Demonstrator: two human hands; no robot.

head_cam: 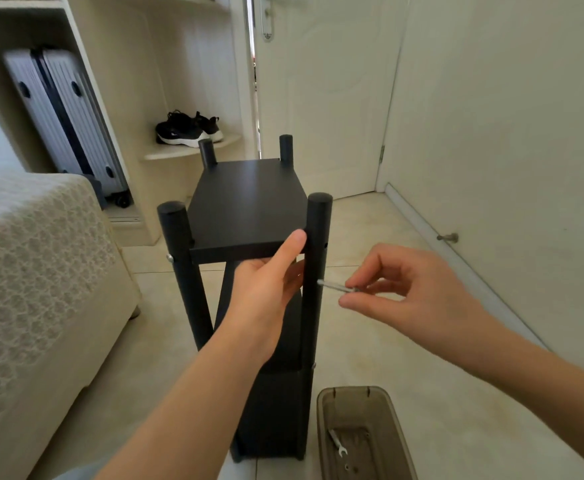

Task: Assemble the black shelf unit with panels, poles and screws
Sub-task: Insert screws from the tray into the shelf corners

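Translucent brown plastic tray [349, 389] holding small silver wrench [339, 444]: on tiled floor [370, 344], just right of black shelf unit's base | black shelf unit [273, 410]: upright | left hand [269, 289]: grips unit's top panel [249, 199] front edge beside front-right pole [316, 237] | right hand [411, 289]: pinches long silver screw [337, 287], tip touching that pole's right side

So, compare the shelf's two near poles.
The near-left pole has a screw head seated in its side; the near-right pole has a long screw jutting out, pinched by the right hand. The left hand pinches the panel beside the near-right only. Both are black, round, upright.
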